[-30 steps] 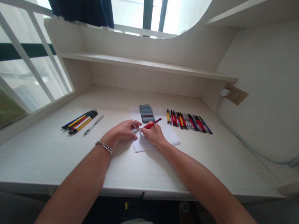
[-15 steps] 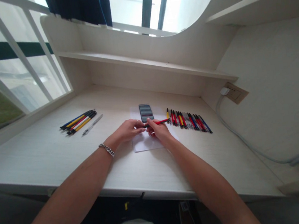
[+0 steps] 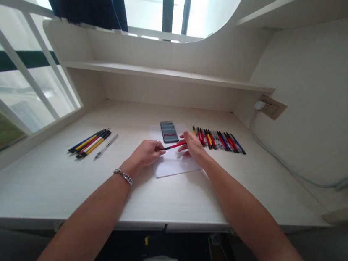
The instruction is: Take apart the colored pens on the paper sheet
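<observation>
A red pen (image 3: 174, 146) with a black end lies level between my two hands, above the white paper (image 3: 174, 167). My left hand (image 3: 148, 152) pinches its black end between thumb and fingers. Around the red end is my right hand (image 3: 194, 147), its fingers bent and slightly apart; the grip there is partly hidden. Just beyond the pen, a phone (image 3: 169, 132) with a lit screen rests on the paper's far part.
Right of my hands lies a row of pens (image 3: 219, 139) in several colours. On the left are a bundle of pens (image 3: 90, 144) and a single clear pen (image 3: 106, 147). A white plug (image 3: 259, 105) with a cable sits in the wall socket (image 3: 272, 107).
My right hand has slid right along the pen to its red end, away from my left hand, baring more of the barrel. My left hand keeps the black end.
</observation>
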Tool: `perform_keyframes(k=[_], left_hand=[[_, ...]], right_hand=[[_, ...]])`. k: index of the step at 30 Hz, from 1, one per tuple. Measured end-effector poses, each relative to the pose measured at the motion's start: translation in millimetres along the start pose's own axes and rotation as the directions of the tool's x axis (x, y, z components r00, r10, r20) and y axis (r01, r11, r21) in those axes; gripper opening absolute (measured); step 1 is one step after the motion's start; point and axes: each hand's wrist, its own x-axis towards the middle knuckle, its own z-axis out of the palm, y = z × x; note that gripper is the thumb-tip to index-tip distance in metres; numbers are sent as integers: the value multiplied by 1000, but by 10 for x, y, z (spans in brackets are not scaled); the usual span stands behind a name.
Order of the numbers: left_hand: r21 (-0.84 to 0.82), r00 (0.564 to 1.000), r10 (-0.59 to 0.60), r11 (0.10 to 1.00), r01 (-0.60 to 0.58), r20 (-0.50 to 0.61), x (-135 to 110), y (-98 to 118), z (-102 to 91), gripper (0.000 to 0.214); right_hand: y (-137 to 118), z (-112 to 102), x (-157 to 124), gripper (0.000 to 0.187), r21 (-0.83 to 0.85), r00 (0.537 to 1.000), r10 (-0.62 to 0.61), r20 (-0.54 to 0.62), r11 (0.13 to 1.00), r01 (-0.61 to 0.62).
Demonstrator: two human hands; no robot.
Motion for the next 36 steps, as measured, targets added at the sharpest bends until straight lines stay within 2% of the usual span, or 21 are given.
perform_keyframes(k=[2,6,8,11,15,19,22,27,31,36], left_hand=[[6,1000,-10,1000,10,-7,1,-13,-4,23],[-9,997,-35,999,35,-66,19,-67,-55,22],[-24,995,-42,999,40,-93,27,-98,-79,20],[-61,988,-70,996,62,-141,28,-135,-100,19],[-156,981,-92,986,65,-171,33,-167,-84,21],[-302,972,-107,953,40,-210,55,-185,-42,24],[-349,969,-109,937,24,-224,66,-173,-35,27],[-256,970,-134,963,79,-205,59,-134,-55,50],[-150,979,-163,978,144,-125,55,-152,-39,41],[-114,987,-154,982,148,-46,44,-159,-31,39]], right_hand=[[28,33,-10,49,-90,999,-7,48,996,11],[35,17,6,38,-259,993,-99,58,960,110],[16,-12,3,35,-380,982,-146,124,907,182],[-24,-35,-47,28,-530,943,-173,284,791,305],[-83,-14,-151,19,-591,899,-182,398,699,403],[-127,5,-205,19,-570,899,-190,396,717,402],[-131,-8,-199,17,-536,902,-187,389,750,387],[-111,-70,-147,14,-516,903,-206,376,763,389],[-136,-126,-136,12,-556,929,-207,307,753,351],[-165,-317,-42,13,-597,952,-281,120,746,296]])
